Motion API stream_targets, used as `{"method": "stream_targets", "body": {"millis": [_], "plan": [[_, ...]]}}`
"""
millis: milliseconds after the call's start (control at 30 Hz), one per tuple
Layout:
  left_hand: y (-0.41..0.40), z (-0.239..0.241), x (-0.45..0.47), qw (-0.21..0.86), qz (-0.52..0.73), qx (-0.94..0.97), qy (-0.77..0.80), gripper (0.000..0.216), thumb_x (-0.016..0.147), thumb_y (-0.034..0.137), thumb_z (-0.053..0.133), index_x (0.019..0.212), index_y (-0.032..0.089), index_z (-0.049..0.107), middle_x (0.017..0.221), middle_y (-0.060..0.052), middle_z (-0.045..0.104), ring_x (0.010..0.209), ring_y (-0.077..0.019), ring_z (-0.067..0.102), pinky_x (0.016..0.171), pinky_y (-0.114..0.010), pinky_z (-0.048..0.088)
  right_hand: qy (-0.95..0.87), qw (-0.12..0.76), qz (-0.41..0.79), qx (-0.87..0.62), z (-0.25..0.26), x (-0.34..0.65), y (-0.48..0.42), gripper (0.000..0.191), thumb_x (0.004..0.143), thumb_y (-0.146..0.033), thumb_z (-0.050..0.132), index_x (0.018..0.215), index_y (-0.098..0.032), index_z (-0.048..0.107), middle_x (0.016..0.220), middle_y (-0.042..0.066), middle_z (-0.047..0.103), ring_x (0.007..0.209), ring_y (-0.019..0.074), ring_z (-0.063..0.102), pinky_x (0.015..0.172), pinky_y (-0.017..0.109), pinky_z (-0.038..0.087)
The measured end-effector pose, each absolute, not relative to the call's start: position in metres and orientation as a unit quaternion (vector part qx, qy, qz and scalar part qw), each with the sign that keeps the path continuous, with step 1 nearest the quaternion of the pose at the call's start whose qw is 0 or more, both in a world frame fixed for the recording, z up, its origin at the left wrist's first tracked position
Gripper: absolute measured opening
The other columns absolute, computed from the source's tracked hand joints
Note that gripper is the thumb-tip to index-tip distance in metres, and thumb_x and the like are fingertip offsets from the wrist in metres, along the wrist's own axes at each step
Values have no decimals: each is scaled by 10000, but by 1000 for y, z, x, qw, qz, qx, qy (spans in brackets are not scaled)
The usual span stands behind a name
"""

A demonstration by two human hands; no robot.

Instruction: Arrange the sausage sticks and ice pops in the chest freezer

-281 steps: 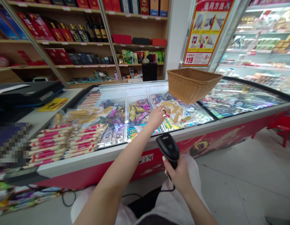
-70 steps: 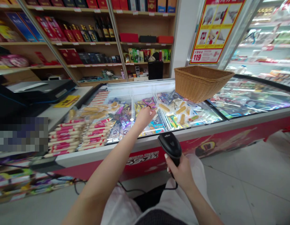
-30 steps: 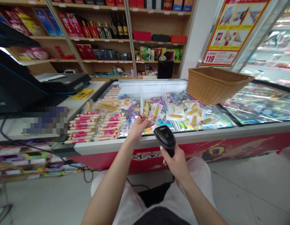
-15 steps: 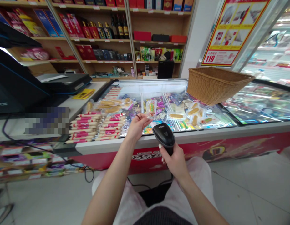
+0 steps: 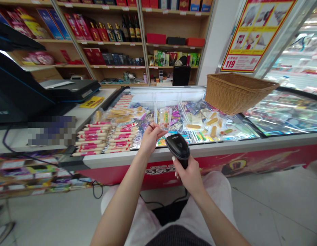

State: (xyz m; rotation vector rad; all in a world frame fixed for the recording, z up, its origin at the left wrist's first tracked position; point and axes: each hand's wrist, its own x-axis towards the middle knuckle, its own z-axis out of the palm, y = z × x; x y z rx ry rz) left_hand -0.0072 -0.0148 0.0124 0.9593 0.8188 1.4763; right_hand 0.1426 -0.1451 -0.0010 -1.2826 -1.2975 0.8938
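Note:
My right hand [image 5: 188,172] is wrapped round the handle of a black barcode scanner [image 5: 177,146], whose head points at a clear food packet [image 5: 165,118]. The packet has green and orange print and is pinched at its lower edge by my left hand [image 5: 152,136], above the freezer's glass. Left of that hand lie rows of sausages [image 5: 93,139] in white and red-pink wrappers. To the right, several clear packs of yellowish sticks [image 5: 212,127] rest on the glass. Fingers of my right hand behind the scanner are partly hidden.
A chest freezer [image 5: 212,145] with a grey rim spans the front. A wicker basket [image 5: 231,94] stands on it at the right. On the left counter are a black scale [image 5: 71,90] and a yellow card [image 5: 92,102]. A black cable [image 5: 32,157] hangs at the left.
The scanner head has shifted slightly left and tilted a little, and the pale light at its front shows less. My left hand still holds the packet in nearly the same place.

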Motion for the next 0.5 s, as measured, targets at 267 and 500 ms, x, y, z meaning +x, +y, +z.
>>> {"method": "stream_targets", "body": {"millis": [267,500], "plan": [[-14,11,-8,570,626,402,349,235,699,196,708,773,206,485,745,63,563,739,-107,674,880,-329,596,-549,525,369,-536,-3,144,-146,258,855,-450,650,852,-194,616,475,-22,608,397,173,607,445,248,483],[-18,15,-6,562,648,390,335,284,680,222,754,768,202,485,806,40,629,827,-132,686,927,-381,584,-541,523,370,-545,-1,143,-146,267,850,-461,662,838,-199,611,459,-25,603,382,171,592,449,254,487]]}}
